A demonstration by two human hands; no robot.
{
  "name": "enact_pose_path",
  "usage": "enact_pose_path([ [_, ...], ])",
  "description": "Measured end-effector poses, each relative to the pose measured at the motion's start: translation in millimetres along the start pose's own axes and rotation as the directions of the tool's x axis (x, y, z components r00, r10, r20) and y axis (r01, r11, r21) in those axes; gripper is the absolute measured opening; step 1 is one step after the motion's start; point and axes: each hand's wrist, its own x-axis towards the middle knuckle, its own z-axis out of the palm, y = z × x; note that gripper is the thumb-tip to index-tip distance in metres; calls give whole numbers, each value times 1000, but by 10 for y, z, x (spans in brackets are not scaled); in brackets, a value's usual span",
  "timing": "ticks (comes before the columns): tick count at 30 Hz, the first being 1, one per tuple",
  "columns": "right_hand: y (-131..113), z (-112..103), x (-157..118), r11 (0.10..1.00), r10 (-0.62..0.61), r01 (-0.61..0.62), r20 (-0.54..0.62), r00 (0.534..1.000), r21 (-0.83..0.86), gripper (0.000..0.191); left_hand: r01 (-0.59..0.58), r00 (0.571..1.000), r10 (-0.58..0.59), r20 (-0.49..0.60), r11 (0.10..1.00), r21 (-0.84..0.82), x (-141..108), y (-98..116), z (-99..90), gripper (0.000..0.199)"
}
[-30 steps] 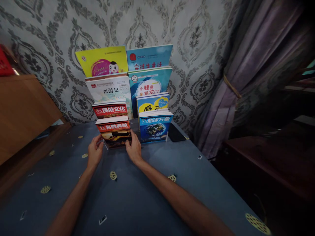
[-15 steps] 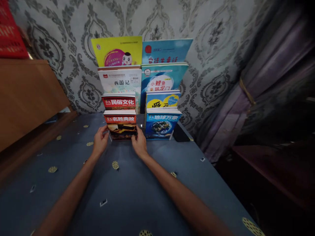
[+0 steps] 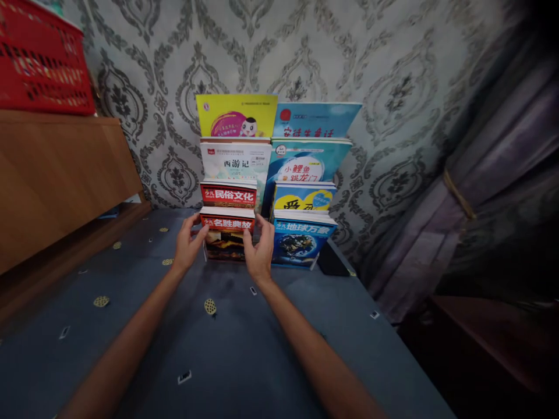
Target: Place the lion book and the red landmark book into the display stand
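Observation:
A red-titled book (image 3: 227,244) with a dark picture on its cover stands at the front left of a tiered book display. My left hand (image 3: 188,241) is at its left edge, thumb against the cover and fingers curled round the side. At the right edge, my right hand (image 3: 261,247) has its thumb on the cover; its other fingertips are partly hidden beside the book. Another red book (image 3: 229,196) stands just behind. To the right is a blue book (image 3: 299,244) with a globe picture, and a blue-and-yellow book (image 3: 304,198) rises behind it.
Taller books stand at the back: a white one (image 3: 236,163), a yellow one (image 3: 236,113) and a teal one (image 3: 312,160). A black flat object (image 3: 336,262) lies right of the display. A red basket (image 3: 43,64) sits on a wooden cabinet (image 3: 65,186). A curtain (image 3: 432,233) hangs at right.
My hands have moved up along the sides of the front red book, thumbs now higher on its cover. The view has shifted, so the display appears farther right and lower.

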Motion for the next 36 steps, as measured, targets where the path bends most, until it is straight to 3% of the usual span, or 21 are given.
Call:
enact_pose_path([
  [4, -136, 24, 213, 988, -134, 138, 55, 989, -66, 45, -71, 996, 73, -44, 997, 41, 197, 137, 48, 48],
  [7, -122, 39, 343, 983, -146, 157, 118, 982, -92, 48, -53, 998, 54, -36, 998, 16, 303, 122, 63, 48],
  [11, -62, 51, 365, 991, -99, 111, 142, 985, -80, 49, 17, 1000, -17, 7, 995, -94, 351, 46, 80, 46],
  [16, -1, 110, 255, 999, -19, 21, 64, 998, -30, 56, 61, 996, -72, -56, 980, -190, 304, 12, 141, 43],
  [21, 85, 216, 184, 978, 161, -158, -8, 987, 139, 57, 78, 993, -94, -76, 977, -199, 231, -14, 185, 43],
  [26, 147, 295, 108, 958, 242, -224, -88, 966, 179, 47, 80, 991, -95, -96, 986, -147, 221, -27, 191, 46],
  [36, 201, 288, 87, 962, 205, -212, 58, 977, 171, 35, 110, 969, -118, -215, 993, -46, 147, -39, 344, 56],
])
